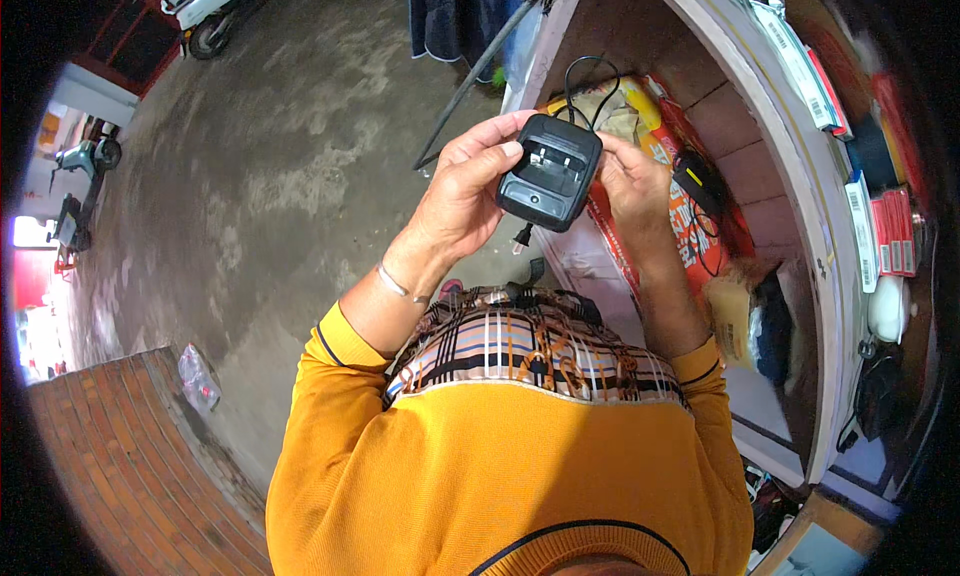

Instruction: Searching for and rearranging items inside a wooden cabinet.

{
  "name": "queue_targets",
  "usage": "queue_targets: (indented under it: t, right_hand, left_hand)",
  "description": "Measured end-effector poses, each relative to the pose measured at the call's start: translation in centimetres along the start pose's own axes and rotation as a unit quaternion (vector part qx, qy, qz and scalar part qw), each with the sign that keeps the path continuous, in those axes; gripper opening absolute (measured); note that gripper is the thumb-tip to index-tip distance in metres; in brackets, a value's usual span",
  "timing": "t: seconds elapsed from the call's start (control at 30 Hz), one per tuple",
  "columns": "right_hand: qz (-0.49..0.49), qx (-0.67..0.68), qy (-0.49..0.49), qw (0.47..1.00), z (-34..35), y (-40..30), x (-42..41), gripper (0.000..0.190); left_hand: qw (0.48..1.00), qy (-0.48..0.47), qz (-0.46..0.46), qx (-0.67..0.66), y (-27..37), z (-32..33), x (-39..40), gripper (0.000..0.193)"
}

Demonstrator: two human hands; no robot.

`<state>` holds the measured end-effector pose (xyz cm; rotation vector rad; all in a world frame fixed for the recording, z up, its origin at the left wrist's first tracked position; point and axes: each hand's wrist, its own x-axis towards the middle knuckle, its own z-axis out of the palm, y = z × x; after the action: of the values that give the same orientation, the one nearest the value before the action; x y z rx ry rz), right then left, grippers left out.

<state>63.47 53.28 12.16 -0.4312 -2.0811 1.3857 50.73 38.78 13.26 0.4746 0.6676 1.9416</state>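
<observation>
A black plastic charger base [546,201] is held up before me between both hands. Inside its recess are metal contacts, and a small round spot marks its lower front. My left hand [469,182] grips the left edge, its thumb on the front face. The right edge is held by the fingers of my right hand [636,182]. From the far side a thin black cable [616,80] loops up, and a small black plug [523,238] with pale prongs shows just below the base.
Beneath my right hand, a red and yellow printed sack [679,208] lies in a shelf compartment with a black adapter [697,178] on it. Boxes [862,231] line the shelf at right. A plastic bag [198,381] lies by the brick-patterned surface [127,456]; scooters [82,171] stand far left.
</observation>
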Motion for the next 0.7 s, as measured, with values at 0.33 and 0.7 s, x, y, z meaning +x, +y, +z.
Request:
queue_targets:
  t: [0.33, 0.7]
  right_hand:
    - [-0.014, 0.136, 0.118, 0.984, -2.3, 0.8, 2.5, 0.017]
    - [0.183, 0.232, 0.185, 0.937, -6.5, 5.8, 3.8, 0.017]
  left_hand:
    - [0.998, 0.037, -0.045, 0.014, 0.2, -0.4, -0.4, 0.035]
    - [0.988, -0.106, -0.080, 0.075, 2.2, -2.3, -0.6, 0.056]
